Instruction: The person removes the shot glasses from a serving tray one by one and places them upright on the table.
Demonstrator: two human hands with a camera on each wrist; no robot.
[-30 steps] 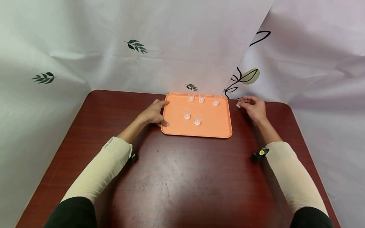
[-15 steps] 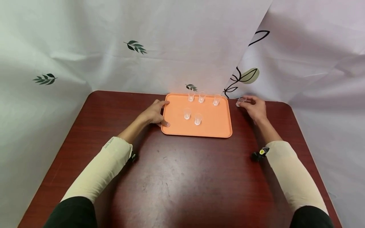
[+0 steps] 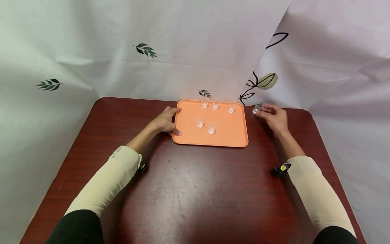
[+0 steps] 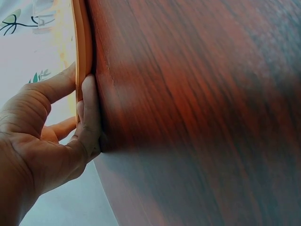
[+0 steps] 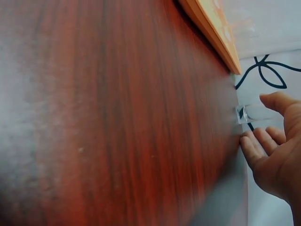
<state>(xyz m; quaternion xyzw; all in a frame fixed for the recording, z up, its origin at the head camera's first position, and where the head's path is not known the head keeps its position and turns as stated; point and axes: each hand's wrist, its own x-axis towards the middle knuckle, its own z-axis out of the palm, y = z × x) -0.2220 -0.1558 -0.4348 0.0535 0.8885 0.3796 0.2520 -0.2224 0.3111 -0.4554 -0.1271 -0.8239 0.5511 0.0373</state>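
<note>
An orange tray (image 3: 228,134) lies at the back of the table, and my left hand (image 3: 164,121) grips its left edge. In the left wrist view the thumb laps over the tray rim (image 4: 82,42) while other fingers reach along its outer side and underneath. Three small clear cups (image 3: 215,104) stand along the tray's back edge, with two more clear cups (image 3: 211,127) nearer its middle. Right of the tray another clear cup (image 3: 257,108) stands upright on the table. My right hand (image 3: 276,118) is just beside it, thumb and fingers spread apart around the cup (image 5: 242,114).
The dark red wooden table (image 3: 195,189) has a shiny, scuffed surface. Behind it hangs a white curtain (image 3: 182,44) with leaf prints, close to the tray's back edge. A black wrist camera (image 3: 278,170) sits at the right cuff.
My right hand has loosened from the clear cup and drawn slightly to the right, so more of the cup shows. The left hand, the tray and its cups have stayed in place.
</note>
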